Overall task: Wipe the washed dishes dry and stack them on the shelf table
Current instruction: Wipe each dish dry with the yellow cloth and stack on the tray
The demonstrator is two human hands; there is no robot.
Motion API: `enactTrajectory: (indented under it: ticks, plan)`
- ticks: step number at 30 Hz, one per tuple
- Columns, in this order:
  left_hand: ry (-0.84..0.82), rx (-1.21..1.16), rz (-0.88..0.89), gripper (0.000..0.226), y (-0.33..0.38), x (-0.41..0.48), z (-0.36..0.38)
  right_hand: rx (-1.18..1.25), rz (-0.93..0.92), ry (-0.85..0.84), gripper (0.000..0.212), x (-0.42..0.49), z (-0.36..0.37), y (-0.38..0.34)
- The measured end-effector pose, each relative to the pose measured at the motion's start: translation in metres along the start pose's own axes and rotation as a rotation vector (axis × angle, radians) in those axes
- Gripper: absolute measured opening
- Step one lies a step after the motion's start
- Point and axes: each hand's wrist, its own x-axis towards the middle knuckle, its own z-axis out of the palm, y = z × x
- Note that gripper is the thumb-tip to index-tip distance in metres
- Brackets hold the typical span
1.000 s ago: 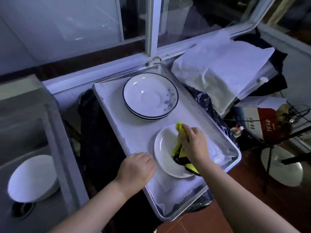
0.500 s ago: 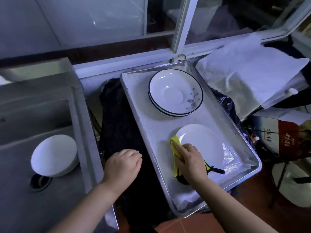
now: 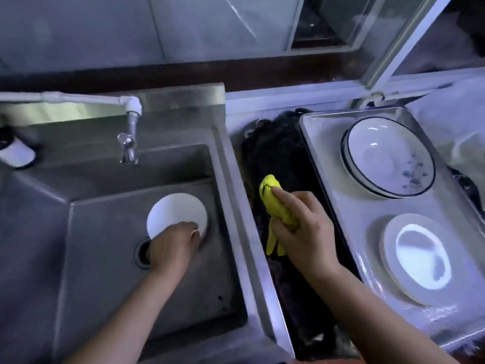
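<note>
Right hand: the right hand [image 3: 305, 229], at the centre of the view, is closed around a bunched yellow cloth [image 3: 275, 206] over the dark gap between sink and tray; the cloth's tip points toward 11 o'clock.
Left hand: the left hand [image 3: 172, 245], at 9 o'clock from the right hand, reaches into the sink [image 3: 99, 258] with fingers curled on the near edge of a white dish [image 3: 175, 212]; the grip is not fully clear.
Plain plate [image 3: 417, 258]: lies flat on the metal tray [image 3: 341, 200], at 3 o'clock.
Rimmed plates [image 3: 388, 157]: a small stack with dark rims on the tray's far end, at 1 o'clock.
Tap [image 3: 128, 137]: hangs over the sink's back wall, at 11 o'clock.
</note>
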Motion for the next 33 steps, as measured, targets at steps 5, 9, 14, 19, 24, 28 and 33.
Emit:
enactTrajectory:
  ticks: [5, 9, 14, 19, 24, 28, 33]
  plan:
    - [-0.089, -0.033, -0.272, 0.025, -0.115, 0.043, 0.009, 0.115, 0.061, -0.087, 0.051, 0.023, 0.115, -0.056]
    - [-0.202, -0.179, -0.534, 0.017, -0.180, 0.075, 0.035, 0.099, 0.107, -0.207, 0.058, 0.023, 0.189, -0.062]
    - [-0.293, -0.380, -0.656, 0.018, -0.214, 0.103, 0.072, 0.036, 0.157, -0.257, 0.055, 0.016, 0.241, -0.047]
    - [-0.241, -0.456, -0.708, 0.016, -0.218, 0.107, 0.095, 0.010, 0.222, -0.276, 0.054, 0.009, 0.261, -0.035]
    - [-0.240, -0.502, -0.756, 0.020, -0.218, 0.110, 0.106, -0.034, 0.256, -0.281, 0.052, 0.006, 0.267, -0.033]
    - [-0.240, -0.606, -0.792, 0.016, -0.218, 0.112, 0.109, -0.024, 0.296, -0.285, 0.055, 0.005, 0.266, -0.036]
    - [-0.174, -0.845, -0.921, 0.018, -0.205, 0.118, 0.105, -0.021, 0.349, -0.284, 0.054, 0.005, 0.263, -0.040]
